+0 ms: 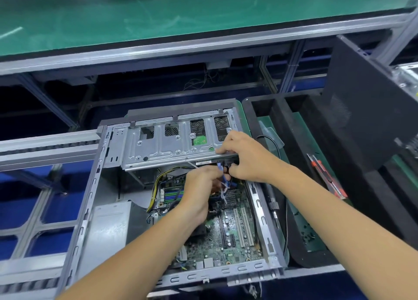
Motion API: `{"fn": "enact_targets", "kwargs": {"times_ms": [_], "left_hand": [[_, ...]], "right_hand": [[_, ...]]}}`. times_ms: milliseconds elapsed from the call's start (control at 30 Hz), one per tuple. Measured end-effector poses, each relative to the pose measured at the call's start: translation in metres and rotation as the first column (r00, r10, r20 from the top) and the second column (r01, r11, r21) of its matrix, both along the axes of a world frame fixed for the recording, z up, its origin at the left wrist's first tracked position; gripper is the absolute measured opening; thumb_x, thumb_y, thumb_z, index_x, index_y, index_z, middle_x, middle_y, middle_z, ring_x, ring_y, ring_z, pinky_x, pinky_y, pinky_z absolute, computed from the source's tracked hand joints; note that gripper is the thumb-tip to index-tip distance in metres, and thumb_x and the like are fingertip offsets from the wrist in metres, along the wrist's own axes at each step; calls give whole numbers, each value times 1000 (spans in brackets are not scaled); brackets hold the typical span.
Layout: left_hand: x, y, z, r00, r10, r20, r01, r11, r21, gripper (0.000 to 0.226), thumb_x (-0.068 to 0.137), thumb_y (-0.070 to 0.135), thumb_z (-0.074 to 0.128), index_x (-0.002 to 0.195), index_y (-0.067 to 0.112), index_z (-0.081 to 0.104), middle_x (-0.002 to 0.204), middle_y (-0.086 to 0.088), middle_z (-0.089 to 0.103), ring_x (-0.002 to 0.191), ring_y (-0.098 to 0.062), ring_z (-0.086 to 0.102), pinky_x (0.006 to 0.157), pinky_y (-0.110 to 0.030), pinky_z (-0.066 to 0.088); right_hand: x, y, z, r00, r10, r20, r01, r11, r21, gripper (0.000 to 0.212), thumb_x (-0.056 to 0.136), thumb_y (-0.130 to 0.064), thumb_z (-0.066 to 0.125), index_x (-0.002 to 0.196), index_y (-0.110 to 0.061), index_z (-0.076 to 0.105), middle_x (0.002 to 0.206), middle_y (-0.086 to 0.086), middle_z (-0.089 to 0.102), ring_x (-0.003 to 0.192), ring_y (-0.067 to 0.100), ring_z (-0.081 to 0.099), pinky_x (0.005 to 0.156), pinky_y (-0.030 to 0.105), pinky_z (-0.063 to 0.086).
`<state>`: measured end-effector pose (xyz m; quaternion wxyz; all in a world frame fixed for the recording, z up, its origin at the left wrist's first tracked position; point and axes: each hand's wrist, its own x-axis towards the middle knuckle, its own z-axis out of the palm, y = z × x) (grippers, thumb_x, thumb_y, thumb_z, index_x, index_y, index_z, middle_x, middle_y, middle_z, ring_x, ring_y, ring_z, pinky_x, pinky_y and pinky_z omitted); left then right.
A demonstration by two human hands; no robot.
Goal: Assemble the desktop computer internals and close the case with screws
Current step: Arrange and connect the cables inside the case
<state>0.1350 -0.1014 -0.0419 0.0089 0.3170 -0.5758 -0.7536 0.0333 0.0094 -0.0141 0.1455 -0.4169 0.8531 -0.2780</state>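
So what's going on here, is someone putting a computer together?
Yes. A person leans over an open desktop case lying on its side, with the motherboard exposed. Both hands work at the thin blue cables just under the metal drive cage: the left hand pinches the cables, and the right hand rests its fingers on the cage edge while gripping near a connector. The black side panel stands off to the right, so the case is not closed yet.
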Motion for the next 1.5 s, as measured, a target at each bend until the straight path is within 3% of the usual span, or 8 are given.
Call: {"fn": "enact_targets", "kwargs": {"times_ms": [233,467,567,767,900,1167,1300,1500], "left_hand": [[1,5,-5,999,39,-5,-39,994,-103,11,87,-3,59,85,5,66,59,0,66,45,-4,48,47,-18,43],[-2,-2,-7,997,79,-27,-76,992,100,23,89,13,57,68,11,67,67,-14,67,44,-13,46,41,-24,41],[-2,-3,-12,998,52,-31,-52,999,-12,30,93,23,60,67,12,67,70,-14,66,45,-12,48,41,-22,40],[-3,4,-20,998,68,11,-66,983,-173,22,98,11,52,81,8,66,66,-6,64,44,-6,45,43,-21,40],[-5,10,-21,989,135,54,-128,984,-124,21,97,8,53,80,8,64,44,10,50,38,-3,42,41,-20,38],[-8,12,-22,987,154,37,-155,987,34,23,97,7,54,76,9,60,48,12,52,42,-1,40,44,-17,36],[-9,14,-22,981,188,43,-189,982,4,17,96,8,57,80,9,63,56,7,56,47,-2,46,45,-16,39],[-9,19,-20,971,237,9,-237,970,-48,15,95,8,58,81,8,64,53,10,59,47,1,48,49,-16,42]], "right_hand": [[2,1,-2,1000,-12,-3,12,1000,-23,43,78,3,67,120,-7,64,101,-4,40,95,5,33,77,14,28],[2,0,-2,1000,-24,5,24,999,-34,39,76,2,69,114,-5,66,103,1,45,99,11,37,78,18,31],[1,0,-3,1000,-23,4,23,999,-40,38,76,2,70,113,-5,66,102,0,44,99,11,36,80,20,33],[1,0,-5,1000,-31,-3,30,999,-29,39,73,2,70,112,-6,66,101,1,44,101,16,39,86,29,39],[1,0,-7,999,-31,-16,30,998,-46,39,72,4,66,110,-6,66,99,-1,44,97,13,37,84,27,38],[0,0,-10,999,-22,-33,20,998,-64,36,73,5,65,108,-3,66,98,-1,43,96,12,36,79,21,35],[0,0,-11,999,-25,-39,22,997,-68,35,73,5,65,107,-4,66,97,-2,42,95,11,35,76,4,30],[1,0,-11,999,-20,-46,16,997,-76,35,72,7,62,104,-4,66,96,-1,43,95,12,37,76,9,32]]}}
